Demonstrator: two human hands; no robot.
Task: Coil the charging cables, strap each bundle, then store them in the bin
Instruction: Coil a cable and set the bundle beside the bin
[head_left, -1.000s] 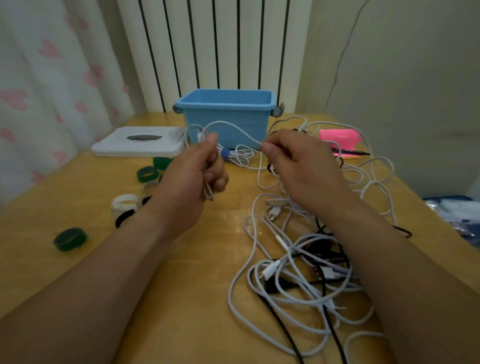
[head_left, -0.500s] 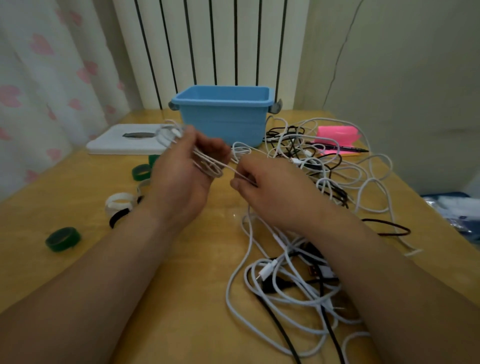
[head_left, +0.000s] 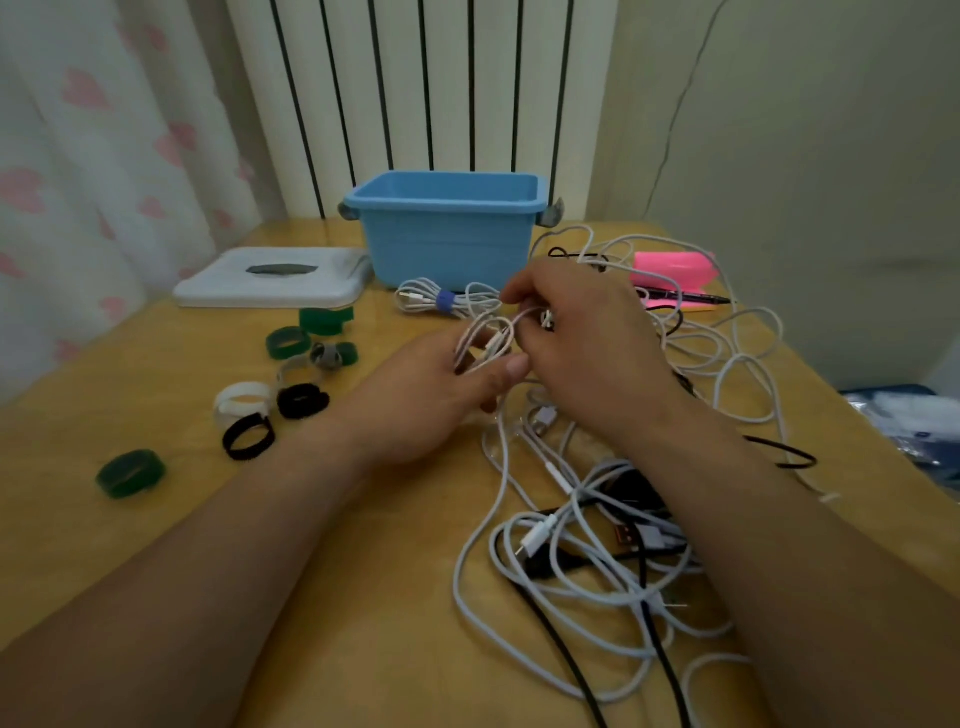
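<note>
My left hand (head_left: 431, 400) pinches a small coil of white cable (head_left: 485, 340) between thumb and fingers above the table. My right hand (head_left: 582, 338) closes on the same white cable just to the right, touching the coil. A finished white bundle with a blue strap (head_left: 441, 301) lies in front of the blue bin (head_left: 447, 228). A tangle of white and black cables (head_left: 597, 545) spreads over the table at the right. Green, white and black strap loops (head_left: 291, 384) lie at the left.
A white lid (head_left: 270, 278) lies left of the bin. A pink holder (head_left: 670, 265) with a black pen sits at the back right. One green loop (head_left: 130, 473) lies apart near the left edge. A radiator and a curtain stand behind the wooden table (head_left: 363, 623).
Both hands have come together over the middle of the table. The loops in my left hand have grown into a tighter coil, and the strapped bundle by the bin has come into view.
</note>
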